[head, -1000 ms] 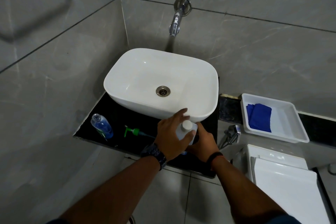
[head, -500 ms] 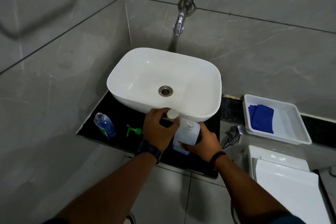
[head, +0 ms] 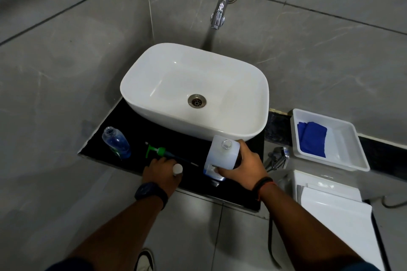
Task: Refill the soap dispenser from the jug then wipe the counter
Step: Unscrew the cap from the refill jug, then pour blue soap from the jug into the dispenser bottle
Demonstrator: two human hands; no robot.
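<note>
My right hand point(head: 242, 164) is wrapped around the jug point(head: 222, 154), low centre of frame on the counter point(head: 198, 145), its mouth uncapped. My left hand point(head: 160, 169) pinches the cap point(head: 177, 169). I'd set the cap down clear of the pump point(head: 157, 152), then carry the jug left to the open dispenser point(head: 116, 143), pouring slowly. The sink point(head: 196, 92) crowds the back; the front edge is close.

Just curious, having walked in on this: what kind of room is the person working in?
Most likely a small bathroom: a white countertop basin under a wall-mounted chrome tap, grey tiled walls, and what looks like a toilet cistern at the lower right.
</note>
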